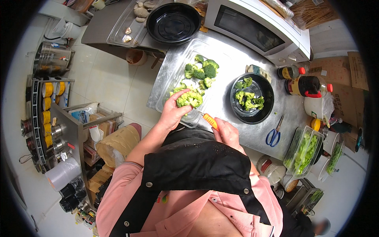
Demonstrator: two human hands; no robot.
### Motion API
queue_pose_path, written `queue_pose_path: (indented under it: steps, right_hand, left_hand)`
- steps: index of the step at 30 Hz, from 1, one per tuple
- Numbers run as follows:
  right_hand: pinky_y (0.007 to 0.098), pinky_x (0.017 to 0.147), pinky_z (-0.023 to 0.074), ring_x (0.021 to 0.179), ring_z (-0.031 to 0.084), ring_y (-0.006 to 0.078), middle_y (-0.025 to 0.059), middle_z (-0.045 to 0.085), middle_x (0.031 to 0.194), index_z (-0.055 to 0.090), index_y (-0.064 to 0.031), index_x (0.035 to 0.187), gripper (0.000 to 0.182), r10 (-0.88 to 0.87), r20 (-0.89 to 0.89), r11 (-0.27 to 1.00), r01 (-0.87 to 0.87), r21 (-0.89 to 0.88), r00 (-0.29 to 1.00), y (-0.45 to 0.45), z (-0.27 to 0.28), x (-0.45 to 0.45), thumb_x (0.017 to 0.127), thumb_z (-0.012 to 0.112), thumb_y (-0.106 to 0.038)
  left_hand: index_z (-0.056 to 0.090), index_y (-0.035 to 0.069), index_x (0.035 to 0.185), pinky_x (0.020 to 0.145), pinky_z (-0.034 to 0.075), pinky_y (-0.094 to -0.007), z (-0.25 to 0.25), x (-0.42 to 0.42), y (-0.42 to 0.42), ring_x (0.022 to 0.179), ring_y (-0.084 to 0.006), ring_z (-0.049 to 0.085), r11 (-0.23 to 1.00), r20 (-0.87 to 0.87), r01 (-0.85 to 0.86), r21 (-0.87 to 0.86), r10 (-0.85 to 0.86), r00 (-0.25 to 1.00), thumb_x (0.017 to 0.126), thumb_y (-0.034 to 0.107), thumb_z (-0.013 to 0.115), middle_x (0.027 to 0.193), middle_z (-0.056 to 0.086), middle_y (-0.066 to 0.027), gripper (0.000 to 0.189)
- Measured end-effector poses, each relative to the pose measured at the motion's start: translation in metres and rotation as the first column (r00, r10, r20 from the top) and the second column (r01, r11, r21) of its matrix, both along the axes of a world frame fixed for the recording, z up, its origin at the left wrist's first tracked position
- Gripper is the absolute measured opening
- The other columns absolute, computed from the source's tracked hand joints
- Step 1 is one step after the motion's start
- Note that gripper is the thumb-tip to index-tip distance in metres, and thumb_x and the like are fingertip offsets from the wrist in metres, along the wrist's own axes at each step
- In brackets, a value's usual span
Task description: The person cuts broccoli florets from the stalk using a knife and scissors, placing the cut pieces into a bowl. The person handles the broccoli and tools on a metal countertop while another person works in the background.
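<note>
My left hand (174, 111) grips a broccoli head (190, 99) over the near end of a clear plastic tray (161, 89). In my right hand (228, 132) is a small tool with an orange handle (210, 121), its metal end touching or close to the broccoli's underside; the tip is hidden. More broccoli pieces (204, 69) lie in the tray's far part. To the right, a round black plastic bowl (266, 114) holds several small florets (248, 99). Blue-handled scissors (274, 137) rest on the steel table beyond the bowl.
A white microwave (248, 25) stands at the back of the steel table (219, 97). Another black bowl (174, 22) sits at the far left, beside a tray with garlic and mushrooms (127, 29). Sauce bottles (305, 86) and a container of lettuce (303, 152) are at right.
</note>
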State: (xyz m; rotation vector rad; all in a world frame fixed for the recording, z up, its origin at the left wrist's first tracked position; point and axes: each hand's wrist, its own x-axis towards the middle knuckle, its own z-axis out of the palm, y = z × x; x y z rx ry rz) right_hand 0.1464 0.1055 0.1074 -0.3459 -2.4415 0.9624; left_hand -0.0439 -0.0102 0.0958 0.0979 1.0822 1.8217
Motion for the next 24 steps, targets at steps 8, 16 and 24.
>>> queue_pose_path:
  steps: [8,16,24]
  right_hand:
    - [0.0337,0.055,0.0480,0.060,0.059,0.0278,0.0142,0.060,0.075,0.054,0.0006,0.110,0.044,0.000,0.040,1.000,0.001,-0.019,0.999,-0.005,0.000,-0.001,0.068,0.069,0.004]
    - [0.0349,0.054,0.0477,0.060,0.059,0.0292,0.0151,0.059,0.073,0.053,0.0019,0.110,0.043,-0.016,0.087,0.998,0.022,-0.063,0.996,-0.012,0.000,0.000,0.070,0.069,0.002]
    - [0.0374,0.054,0.0483,0.062,0.059,0.0324,0.0161,0.058,0.074,0.052,0.0005,0.111,0.039,-0.021,0.169,0.993,0.040,-0.112,0.985,-0.014,0.001,0.003,0.074,0.066,-0.001]
  left_hand:
    - [0.047,-0.003,0.123,0.087,0.047,-0.0274,-0.002,-0.005,-0.005,0.097,-0.0152,0.057,0.996,-0.052,0.059,-0.068,-0.062,0.997,0.073,-0.009,0.063,0.111,0.057,-0.0099,0.053]
    - [0.048,-0.003,0.122,0.085,0.048,-0.0263,-0.007,-0.005,-0.008,0.094,-0.0147,0.058,0.992,0.067,0.096,-0.078,-0.091,0.994,0.074,-0.008,0.064,0.107,0.059,-0.0093,0.050]
    - [0.047,-0.005,0.122,0.085,0.047,-0.0264,-0.003,-0.001,-0.005,0.093,-0.0144,0.058,0.976,-0.116,0.098,-0.195,-0.122,0.986,0.076,-0.009,0.061,0.107,0.058,-0.0096,0.048]
